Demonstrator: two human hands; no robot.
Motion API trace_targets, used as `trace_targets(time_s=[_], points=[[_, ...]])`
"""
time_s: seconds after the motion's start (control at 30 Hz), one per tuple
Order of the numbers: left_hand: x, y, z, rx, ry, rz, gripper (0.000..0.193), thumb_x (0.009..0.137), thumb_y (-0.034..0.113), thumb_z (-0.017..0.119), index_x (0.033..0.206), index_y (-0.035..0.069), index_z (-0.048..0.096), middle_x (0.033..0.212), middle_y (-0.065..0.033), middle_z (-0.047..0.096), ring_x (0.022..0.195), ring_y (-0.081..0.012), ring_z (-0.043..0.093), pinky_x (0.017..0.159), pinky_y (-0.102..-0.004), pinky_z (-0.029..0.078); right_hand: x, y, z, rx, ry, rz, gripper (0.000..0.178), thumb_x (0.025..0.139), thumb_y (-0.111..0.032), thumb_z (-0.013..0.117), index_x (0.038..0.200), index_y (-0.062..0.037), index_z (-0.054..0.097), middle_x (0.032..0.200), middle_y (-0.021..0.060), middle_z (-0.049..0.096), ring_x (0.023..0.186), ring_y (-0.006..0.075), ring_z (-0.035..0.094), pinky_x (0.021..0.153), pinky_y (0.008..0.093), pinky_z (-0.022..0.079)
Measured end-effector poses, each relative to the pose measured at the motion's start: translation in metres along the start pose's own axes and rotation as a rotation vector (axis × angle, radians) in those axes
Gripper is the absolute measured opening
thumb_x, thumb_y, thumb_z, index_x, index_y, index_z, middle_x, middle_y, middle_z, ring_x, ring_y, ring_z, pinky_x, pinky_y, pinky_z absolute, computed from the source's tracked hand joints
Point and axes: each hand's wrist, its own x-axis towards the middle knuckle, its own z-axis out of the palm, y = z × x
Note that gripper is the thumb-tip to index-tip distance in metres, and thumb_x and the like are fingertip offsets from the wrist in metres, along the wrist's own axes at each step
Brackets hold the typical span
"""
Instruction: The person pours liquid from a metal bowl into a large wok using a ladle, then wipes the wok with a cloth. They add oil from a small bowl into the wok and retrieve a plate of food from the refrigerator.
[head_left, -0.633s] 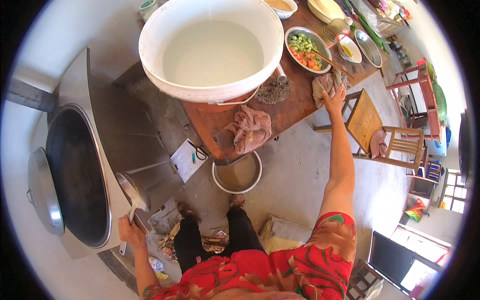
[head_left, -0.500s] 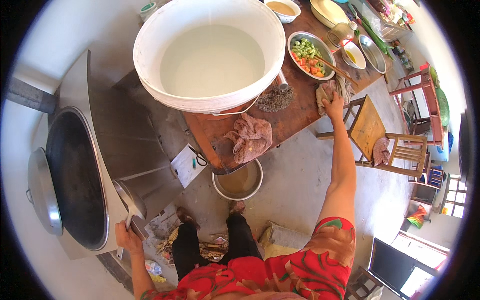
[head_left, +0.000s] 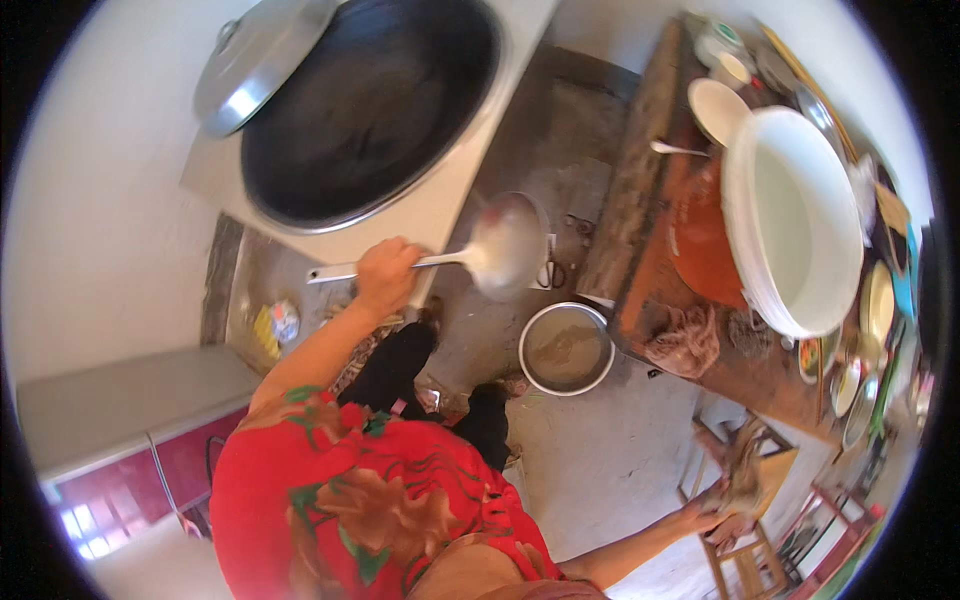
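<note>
Left hand (head_left: 388, 275): was raised near the cream stove top (head_left: 440, 215), gripping a long-handled silver metal ladle (head_left: 508, 245) partway along its handle.
Left fingers: were pressed together, curled round that handle.
Ladle: lay level across the scene, its pale handle end on the left and its round bowl on the right, over the floor between stove and surface; motion blur hid what the bowl held.
Right hand (head_left: 705, 512): was stretched out to the near right, holding a crumpled brown cloth (head_left: 742, 465).
Right fingers: seemed closed on the brown cloth; blur left their exact placing impossible to tell.
Brown cloth: hung in view over the light wooden chair (head_left: 752, 575); whether it touched the seat could not be told.
Stove, far left: carried a wide, round black wok (head_left: 370, 120), with a domed silver metal lid (head_left: 265, 65) leaning over its left rim.
Floor, centre: held a round silver metal basin (head_left: 566, 391) of cloudy brownish water, just beside the near left corner of the surface; dark-handled scissors (head_left: 553, 275) lay farther off, partly behind the ladle.
Brown wooden surface (head_left: 765, 392), right: bore a large white plastic bucket (head_left: 740, 220) of clear-looking water, with a crumpled pinkish cloth (head_left: 685, 345) on its near side and a round white bowl (head_left: 718, 110) on its far left.
Clothing: was a red top (head_left: 390, 480) with brown flowers and green leaves.
</note>
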Motion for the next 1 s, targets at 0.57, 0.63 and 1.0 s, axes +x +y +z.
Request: trace_targets(time_s=[0.57, 0.63, 1.0], points=[[-0.016, -0.144, -0.082, -0.007, 0.304, -0.408, 0.011, 0.067, 0.002, 0.059, 0.073, 0.011, 0.058, 0.067, -0.0058, 0.053, 0.064, -0.0258, 0.056, 0.054, -0.0359, 0.043, -0.285, 0.092, 0.424, -0.647, -0.806, -0.014, 0.044, 0.086, -0.028, 0.056, 0.120, -0.0007, 0.048, 0.100, 0.0051, 0.056, 0.090, 0.0168, 0.053, 0.082, 0.0296, 0.044], [-0.028, -0.196, -0.096, 0.034, 0.356, -0.516, 0.013, 0.067, 0.001, 0.061, 0.075, 0.010, 0.059, 0.072, -0.0069, 0.057, 0.068, -0.0275, 0.058, 0.057, -0.0373, 0.045, -0.298, 0.133, 0.473, -0.583, -1.053, 0.210, 0.046, 0.086, -0.027, 0.056, 0.122, -0.0011, 0.048, 0.103, 0.0050, 0.057, 0.092, 0.0159, 0.054, 0.081, 0.0284, 0.043], [-0.060, -0.427, -0.077, 0.301, 0.318, -0.943, 0.010, 0.073, 0.018, 0.063, 0.079, 0.016, 0.055, 0.077, -0.0018, 0.058, 0.073, -0.0263, 0.059, 0.057, -0.0395, 0.046, -0.362, 0.286, 0.605, -1.703, -2.113, -0.648, 0.044, 0.088, -0.040, 0.047, 0.112, -0.0038, 0.056, 0.105, 0.0189, 0.050, 0.102, 0.0360, 0.046, 0.091, 0.0434, 0.033]])
